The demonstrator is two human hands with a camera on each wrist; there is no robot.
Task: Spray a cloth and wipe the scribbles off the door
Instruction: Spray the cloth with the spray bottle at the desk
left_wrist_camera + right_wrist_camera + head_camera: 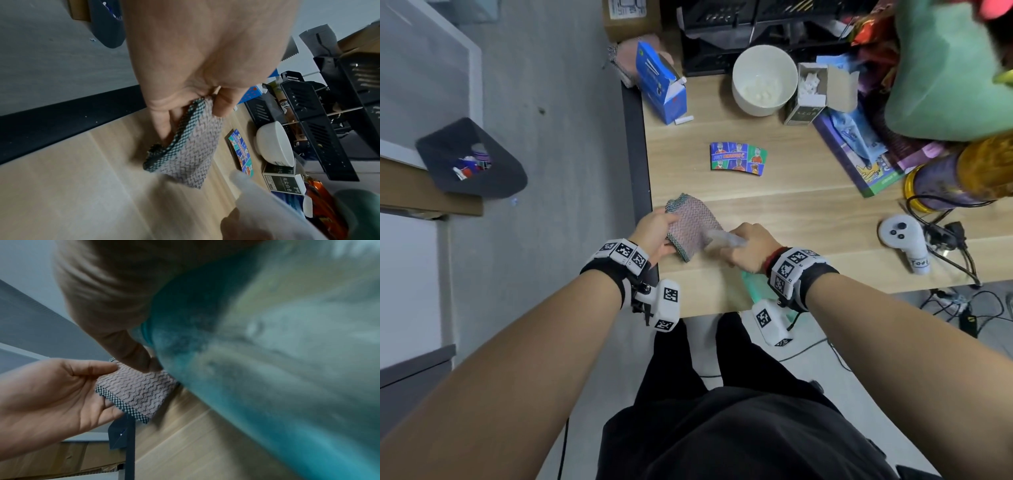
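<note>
Pinched at its edge by the left hand [654, 230], the soft, light cloth [693, 229] droops; the right hand [751, 247] grips a spray bottle [726, 238] beside it.

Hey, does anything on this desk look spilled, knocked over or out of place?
No spill shows. The blue carton near the table's far left corner stands with its top flap torn open, and the small box beside the white bowl also gapes open.

The cloth [693, 228] at centre frame is woven fabric, rough, with a zigzag texture and a checked hem. The bench [808, 212] is pale matt wood grain with a dark edge. The bottle [267, 369] is translucent teal plastic. The bowl [764, 82], upper centre, is smooth glossy white.
</note>
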